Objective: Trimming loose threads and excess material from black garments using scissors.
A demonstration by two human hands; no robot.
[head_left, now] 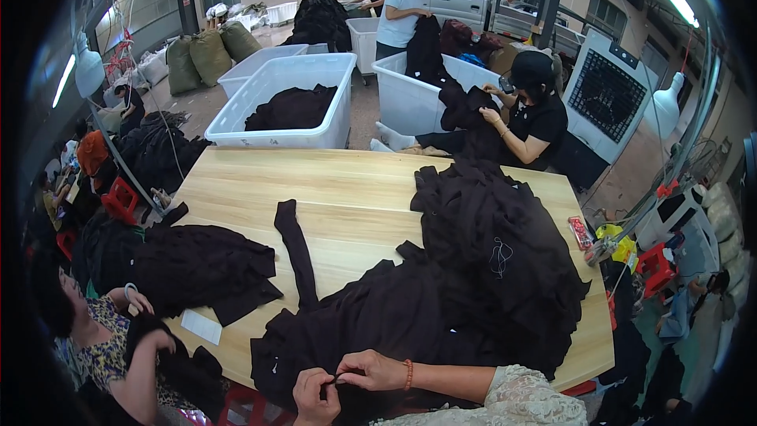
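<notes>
Your two hands meet at the near edge of the wooden table (347, 189). Your left hand (317, 397) is curled closed, pinching a fold of the dark garment (371, 323) between thumb and fingers; your right hand (372, 371), with a beaded bracelet (408, 375) at the wrist, grips the same fold just beside it. That garment lies spread in front of you, one long sleeve running far-left across the tabletop.

Count two heaps of dark clothing on the table: a big pile (497, 260) on the right, reaching to the far edge, and a smaller folded stack (201, 264) at the left edge. Three other people work at or near the table: one seated near-left (110, 339) with both hands in dark cloth, one seated at the far right (532, 114) holding a garment, one standing beyond (402, 12) at a bin. At least three white plastic bins (284, 99) stand past the far edge; one holds dark clothing.

Open room: the middle and far-left of the tabletop are bare wood. The right edge is crowded by the big pile.

A white rectangular paper tag (202, 326) lies at the near-left edge, beside the folded stack. A small red flat packet (580, 232) sits at the right edge.
</notes>
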